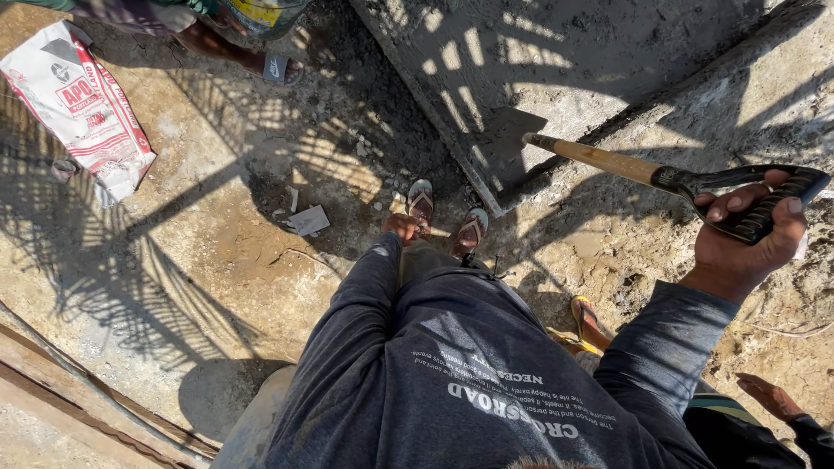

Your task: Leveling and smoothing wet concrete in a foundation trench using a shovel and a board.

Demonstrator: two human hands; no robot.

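The shovel (608, 161) slants across the upper right — its black D-grip raised at the right, its wooden shaft running down-left to a blade lying flat on wet grey cement (556, 61). The right hand (747, 239) is wrapped tight around the D-grip, fingers curled over the bar. The left hand (401, 227) hangs low by the thigh, near the feet; whether it is closed or slack cannot be told from here. The person stands in sandals (421, 201) on rough, sunlit ground of dirt and rubble, crossed by lattice shadows. A small flat scrap (308, 221) lies just left of the feet. Farther out, a white-and-red sack (82, 108) lies crumpled at the upper left — and another person's sandalled foot (276, 68) shows at the top edge.
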